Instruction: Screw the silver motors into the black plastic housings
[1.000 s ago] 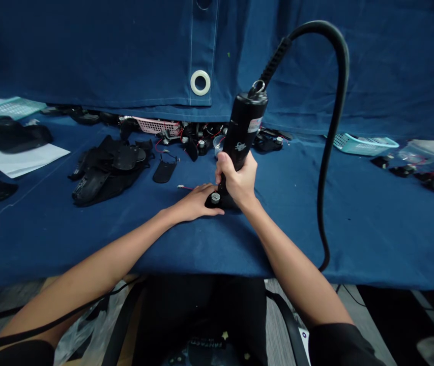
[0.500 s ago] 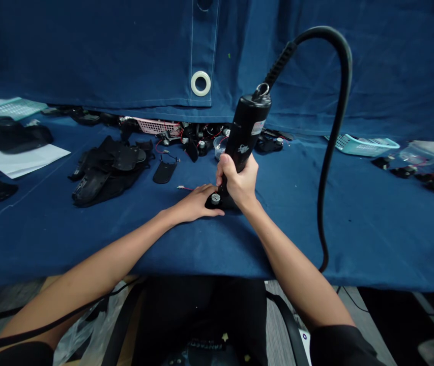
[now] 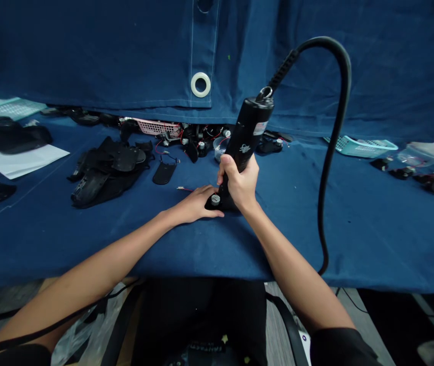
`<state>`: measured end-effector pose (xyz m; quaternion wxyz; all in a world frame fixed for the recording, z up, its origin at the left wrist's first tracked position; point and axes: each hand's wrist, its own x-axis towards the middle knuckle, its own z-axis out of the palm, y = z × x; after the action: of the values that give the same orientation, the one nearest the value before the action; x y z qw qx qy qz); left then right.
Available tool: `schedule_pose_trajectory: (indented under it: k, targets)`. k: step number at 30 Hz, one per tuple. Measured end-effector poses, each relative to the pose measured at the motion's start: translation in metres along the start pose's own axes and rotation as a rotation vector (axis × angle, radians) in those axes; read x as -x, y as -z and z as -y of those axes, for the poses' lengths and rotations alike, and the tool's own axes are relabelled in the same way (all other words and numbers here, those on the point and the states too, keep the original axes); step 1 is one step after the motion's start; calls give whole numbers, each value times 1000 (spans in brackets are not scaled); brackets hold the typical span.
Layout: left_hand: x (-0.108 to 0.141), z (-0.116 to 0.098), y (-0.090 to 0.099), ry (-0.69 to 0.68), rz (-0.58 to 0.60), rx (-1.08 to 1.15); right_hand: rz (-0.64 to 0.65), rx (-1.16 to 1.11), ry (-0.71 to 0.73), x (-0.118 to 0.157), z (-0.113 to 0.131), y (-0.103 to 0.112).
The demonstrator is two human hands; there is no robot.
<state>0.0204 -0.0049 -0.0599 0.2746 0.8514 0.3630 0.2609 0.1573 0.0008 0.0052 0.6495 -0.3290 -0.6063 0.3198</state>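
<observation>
Black part [image 3: 229, 204] in left hand [image 3: 197, 203], below corded tool [image 3: 248, 131] in right hand [image 3: 242, 184].

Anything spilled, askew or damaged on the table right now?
Nothing looks spilled or plainly damaged. One untidy spot is the pile of black parts left of the left hand, stacked at odd angles. The black tool tilts in the right hand.

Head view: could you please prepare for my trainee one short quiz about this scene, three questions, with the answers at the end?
1. Which hand holds the tool?
2. True or false: the left hand touches the black part.
3. What colour is the basket nearest to the left hand? (a) teal (b) pink (c) white

Key: 1: the right hand; 2: true; 3: b.
</observation>
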Motion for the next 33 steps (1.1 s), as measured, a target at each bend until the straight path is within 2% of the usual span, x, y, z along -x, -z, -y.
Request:
schedule_pose_trajectory:
  k: [6,11,20,29,33]
  targets:
    - [-1,0,1,-19,-3,-9,-30,48,12,0,9,0]
    - [-1,0,2,-18,6,-17,9,-87,-32,-5,11,0]
    - [1,-1,2,-3,13,-23,63,-18,-88,-3,21,-2]
    - [1,-8,7,4,30,-53,92,-35,-95,-4,17,-3]
    - [0,-10,10,2,42,-48,65,-38,-91,-4,16,-3]
